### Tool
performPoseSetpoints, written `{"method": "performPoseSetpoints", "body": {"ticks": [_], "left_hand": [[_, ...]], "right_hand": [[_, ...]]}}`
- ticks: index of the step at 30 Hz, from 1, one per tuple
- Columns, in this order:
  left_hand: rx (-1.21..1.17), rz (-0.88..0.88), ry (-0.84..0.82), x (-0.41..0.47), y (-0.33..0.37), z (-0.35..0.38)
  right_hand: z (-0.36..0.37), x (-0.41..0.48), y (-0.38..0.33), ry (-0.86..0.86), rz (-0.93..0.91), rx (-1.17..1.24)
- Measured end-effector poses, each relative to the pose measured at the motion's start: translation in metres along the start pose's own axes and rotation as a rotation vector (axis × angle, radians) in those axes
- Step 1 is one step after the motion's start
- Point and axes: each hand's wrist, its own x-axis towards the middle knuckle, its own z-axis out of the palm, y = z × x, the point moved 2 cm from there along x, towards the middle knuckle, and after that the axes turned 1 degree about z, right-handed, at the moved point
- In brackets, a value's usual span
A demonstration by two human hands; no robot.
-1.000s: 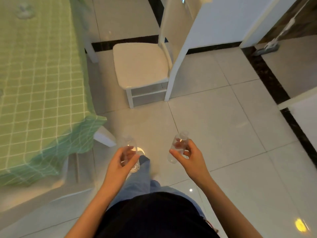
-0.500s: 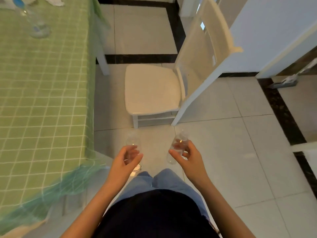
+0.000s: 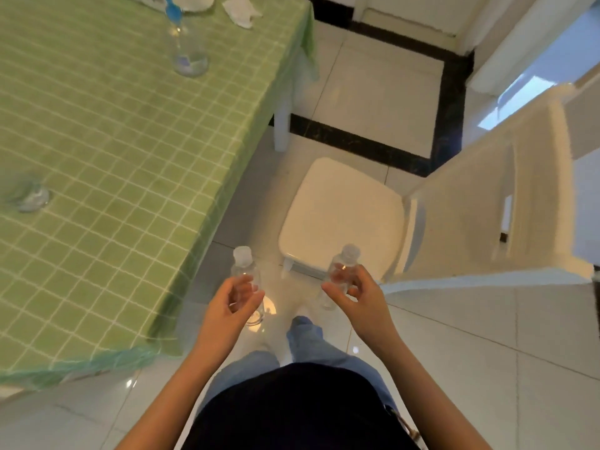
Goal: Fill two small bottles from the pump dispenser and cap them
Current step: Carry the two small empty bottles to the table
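Head view, the only one:

- Step in hand: looks like the carry-in. Person stands on the tiled floor (image 3: pixel 454 352) between the table (image 3: pixel 113 157) and a white chair (image 3: pixel 341 219), one small bottle per hand. No filling under way.
- left hand (image 3: pixel 232 303): fingers curled round the lower body of the left bottle (image 3: pixel 245 276), thumb on the near side. Held in the air, just off the table's edge, not over it.
- right hand (image 3: pixel 357 297): thumb and fingers pinch the right bottle (image 3: pixel 341 271) at mid-body. Held in front of the chair seat, not touching it.
- Both bottles are clear with a pale top fitted. They look empty; too blurred to confirm.
- Orientation: long axes near upright, cap ends up and away from the body, bases down toward the floor. In frame the caps splay slightly apart, left cap leaning toward the table and right cap toward the chair. Part of that could be lens distortion.
- pump dispenser (image 3: pixel 186 50): clear bottle with a blue pump head, upright on the far part of the table, well apart from both hands. White tissue (image 3: pixel 242 13) lies beyond it. A blurred clear item (image 3: pixel 29 194) sits at the table's left; can't identify it.
- Next move, my read: turn left and set both bottles upright on the cloth near the dispenser. Take off one top, then hold the open neck under the spout.
- One hand must be free for the pump, so one bottle has to be parked first.
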Motion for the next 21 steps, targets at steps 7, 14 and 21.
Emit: {"method": "performPoseSetpoints", "body": {"ticks": [7,14,21], "left_hand": [[-0.115,-0.055,0.219,0.020,0.015,0.022],[-0.207,-0.087,0.338,0.050,0.024,0.014],[-0.290,-0.051,0.362,0.103,0.039,-0.027]], "right_hand": [[-0.016,0.081,-0.024,-0.200,-0.082,-0.087],[0.012,0.135,-0.052,-0.312,-0.102,-0.148],[0.062,0.185,-0.088,-0.353,-0.170,-0.158]]}}
